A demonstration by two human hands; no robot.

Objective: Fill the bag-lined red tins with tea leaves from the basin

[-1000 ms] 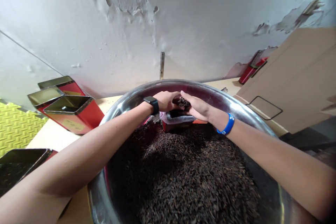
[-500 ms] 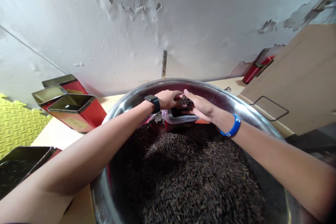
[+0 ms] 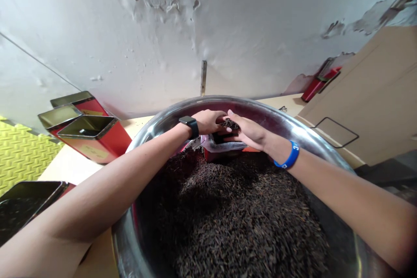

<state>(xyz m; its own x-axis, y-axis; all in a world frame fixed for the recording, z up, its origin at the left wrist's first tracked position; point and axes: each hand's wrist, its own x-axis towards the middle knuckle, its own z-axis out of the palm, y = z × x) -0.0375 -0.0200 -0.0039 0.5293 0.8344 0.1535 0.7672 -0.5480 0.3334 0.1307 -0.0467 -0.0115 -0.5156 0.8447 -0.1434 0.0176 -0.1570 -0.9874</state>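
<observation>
Cupping a clump (image 3: pixel 231 124) of dark, needle-like leaf between them, the left hand (image 3: pixel 208 121) and right hand (image 3: pixel 250 132) meet over a lined red tin (image 3: pixel 215 156) in a metal basin (image 3: pixel 148 132). Both are half closed, fingers curved about the clump; the inner left fingers are largely hidden. The right palm faces up and inward. Leaf conceals the tin's lower walls, and the right hand covers part of its mouth; how full it is cannot be told. The clump's long axis cannot be made out; the tin's mouth faces upward, its visible span running left to right, edged by a translucent liner (image 3: pixel 224 146). Loose leaf (image 3: pixel 247 221) heaps across the basin, whose near rim is cut off by the frame. On the surface (image 3: pixel 73 165) at left stand three open red tins (image 3: pixel 112 141), the nearest containing a small pale object (image 3: pixel 86 132); a fourth tin (image 3: pixel 67 188), cropped and partly covered by the left forearm (image 3: pixel 107 191), contains dark material.
</observation>
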